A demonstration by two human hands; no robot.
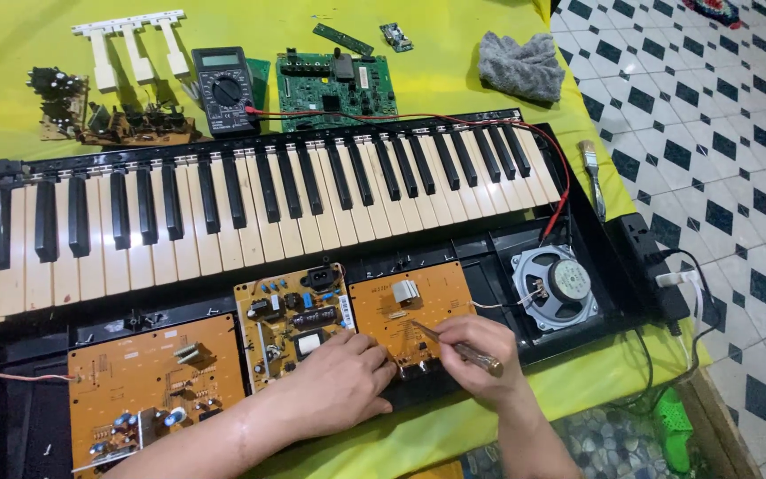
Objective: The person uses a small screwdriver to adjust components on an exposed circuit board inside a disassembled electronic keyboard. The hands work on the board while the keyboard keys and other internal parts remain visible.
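The orange circuit board (418, 306) sits in the opened keyboard body (489, 257), just below the keys (250, 204). The right hand (476, 346) has fingers clamped on a screwdriver (458, 348), tip on the board. The left hand (343, 377) rests at the board's 9 o'clock edge, fingers curled together, partly covering the power board (290, 319). At 3 o'clock is a round speaker (558, 286) w/ a red wire (563, 168). At 12 o'clock, beyond the keys: multimeter (223, 89), green board (334, 87), grey cloth (522, 64).
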